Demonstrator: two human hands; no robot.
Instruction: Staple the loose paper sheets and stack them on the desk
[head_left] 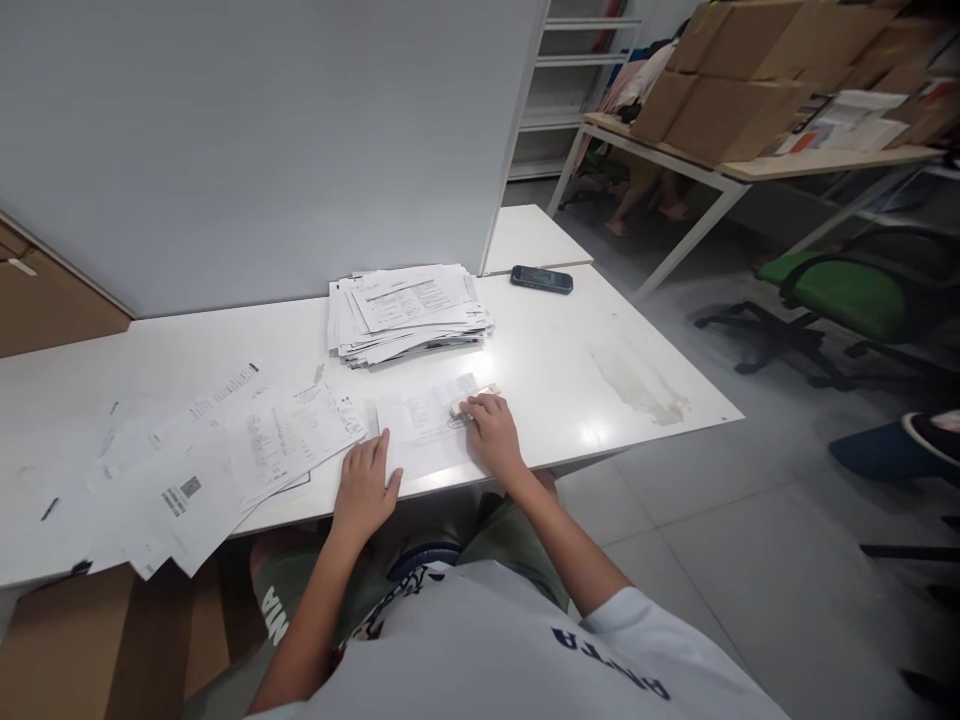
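A single printed sheet (424, 420) lies on the white table (570, 370) in front of me. My right hand (491, 432) is closed around a small pale rubber stamp (472, 399), which rests on the sheet's right part beside a dark stamped oval. Flat on the sheet's left edge lies my left hand (364, 485), fingers stretched out and holding the paper down. A stack of printed papers (409, 312) sits farther back, behind the sheet.
Several loose printed sheets (217, 455) are fanned out to my left, overhanging the table's front edge. A dark phone (541, 279) lies at the back right. A grey partition (262, 140) stands behind the table. A green chair (844, 295) and a table with cardboard boxes (739, 105) stand to the right.
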